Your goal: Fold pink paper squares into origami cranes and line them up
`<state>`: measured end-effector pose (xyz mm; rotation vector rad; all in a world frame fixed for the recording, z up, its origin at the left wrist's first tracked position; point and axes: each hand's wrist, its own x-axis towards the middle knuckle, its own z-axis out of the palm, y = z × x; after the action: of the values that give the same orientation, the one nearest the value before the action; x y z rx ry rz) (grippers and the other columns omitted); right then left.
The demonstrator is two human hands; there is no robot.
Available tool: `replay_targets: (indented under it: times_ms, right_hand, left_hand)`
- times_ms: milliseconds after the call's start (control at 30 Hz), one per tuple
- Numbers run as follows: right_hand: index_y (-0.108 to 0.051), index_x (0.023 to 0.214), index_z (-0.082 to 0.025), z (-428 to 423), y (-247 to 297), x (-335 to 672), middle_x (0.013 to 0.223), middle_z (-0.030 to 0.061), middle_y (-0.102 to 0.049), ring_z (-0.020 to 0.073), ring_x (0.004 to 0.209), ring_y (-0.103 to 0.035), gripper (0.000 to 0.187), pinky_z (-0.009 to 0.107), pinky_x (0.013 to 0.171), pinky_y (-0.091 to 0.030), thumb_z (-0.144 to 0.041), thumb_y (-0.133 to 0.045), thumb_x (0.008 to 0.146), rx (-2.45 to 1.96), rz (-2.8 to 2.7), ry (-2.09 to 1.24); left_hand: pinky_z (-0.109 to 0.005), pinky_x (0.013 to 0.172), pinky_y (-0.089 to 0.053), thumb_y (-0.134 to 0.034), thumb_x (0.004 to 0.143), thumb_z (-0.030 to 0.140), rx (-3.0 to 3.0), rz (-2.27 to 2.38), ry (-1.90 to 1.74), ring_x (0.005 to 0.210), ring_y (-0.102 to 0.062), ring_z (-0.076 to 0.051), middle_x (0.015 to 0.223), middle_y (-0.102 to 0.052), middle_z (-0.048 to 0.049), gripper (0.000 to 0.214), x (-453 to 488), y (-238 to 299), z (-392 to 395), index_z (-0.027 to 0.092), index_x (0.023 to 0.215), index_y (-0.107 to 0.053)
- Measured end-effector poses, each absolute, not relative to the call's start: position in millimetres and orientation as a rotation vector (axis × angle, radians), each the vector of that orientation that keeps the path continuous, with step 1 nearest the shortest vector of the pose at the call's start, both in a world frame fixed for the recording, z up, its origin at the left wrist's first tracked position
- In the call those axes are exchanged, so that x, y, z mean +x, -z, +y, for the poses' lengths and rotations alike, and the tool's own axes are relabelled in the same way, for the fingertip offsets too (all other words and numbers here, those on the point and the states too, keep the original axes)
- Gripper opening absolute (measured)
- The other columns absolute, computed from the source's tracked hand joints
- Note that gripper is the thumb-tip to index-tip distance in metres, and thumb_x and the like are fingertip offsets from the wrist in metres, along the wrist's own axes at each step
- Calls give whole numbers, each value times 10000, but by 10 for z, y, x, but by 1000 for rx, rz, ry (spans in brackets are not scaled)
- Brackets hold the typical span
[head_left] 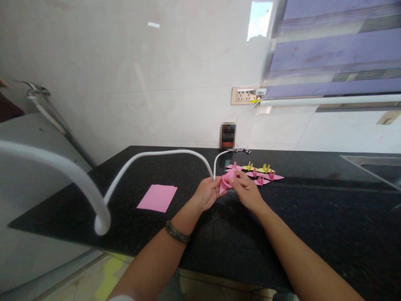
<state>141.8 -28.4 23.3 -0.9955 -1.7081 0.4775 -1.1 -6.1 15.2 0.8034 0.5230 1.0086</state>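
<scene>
Both hands hold one piece of pink folded paper (227, 182) above the black counter. My left hand (207, 194) pinches its left edge, fingers closed. On the paper's right side, my right hand (247, 190) grips it between thumb and fingers. Part of the paper is raised and curved; its exact folds are hard to make out. Just beyond my right hand lie several pink paper cranes (261, 181) and two yellow paper cranes (266, 169). To the left of my hands, a small stack of pink paper squares (157, 198) rests flat.
A white flexible tube (163, 153) arches over the counter (125, 242) and passes behind my left hand. A blurred phone-like object (227, 136) leans on the wall, with a cable to the socket (246, 95). At right is a sink edge (369, 167).
</scene>
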Motion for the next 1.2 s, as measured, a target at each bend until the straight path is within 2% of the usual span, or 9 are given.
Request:
replay_targets:
  times_ms: [300,500,733,833,1000,1100,1200]
  right_hand:
    - [-637,867,-246,-314,-250,1405,808,23,-484,152,797,-479,207,297,732,-397,-274,-450,784,-960,-1772,-496]
    - [-635,890,-245,-299,-239,1414,865,33,-494,164,858,-477,242,319,793,-380,-296,-413,809,-930,-1806,-554]
    - [-655,819,-208,-282,-222,1428,961,48,-484,172,928,-469,279,314,818,-379,-326,-402,812,-864,-1740,-732]
    - [-656,732,-199,-297,-239,1430,1009,46,-471,174,955,-460,275,312,835,-366,-322,-420,802,-831,-1737,-759]
    - [-568,593,-174,-261,-197,1441,999,43,-483,178,965,-455,187,311,837,-352,-285,-520,735,-857,-1607,-714]
    - [-503,652,-182,-201,-133,1436,882,26,-519,153,832,-501,117,288,740,-396,-255,-595,658,-936,-1422,-715]
    - [-484,843,-205,-168,-95,1424,740,-13,-530,97,562,-482,243,233,536,-406,-248,-598,633,-977,-1341,-904]
  left_hand:
    - [-198,590,-461,-548,721,275,805,488,-981,583,-546,-65,671,-588,-18,174,-23,-173,-65,109,773,-547]
    - [-202,569,-467,-558,712,276,795,530,-970,595,-557,-78,712,-594,-32,196,-27,-134,-45,107,812,-549]
    - [-206,543,-451,-573,695,254,814,535,-997,602,-562,-96,705,-595,-45,178,-6,-108,-35,98,780,-556]
    - [-222,557,-448,-587,678,254,814,537,-1027,578,-556,-98,662,-591,-42,179,-3,-134,-48,94,754,-562]
    - [-241,553,-435,-599,657,282,873,599,-1104,544,-531,-95,634,-588,-39,209,21,-173,-62,91,738,-576]
    - [-243,583,-429,-600,651,296,951,631,-1134,584,-534,-102,657,-596,-44,221,34,-150,-61,90,730,-586]
    - [-241,594,-421,-615,628,305,1039,723,-1141,606,-538,-113,664,-605,-48,240,36,-120,-63,87,730,-606]
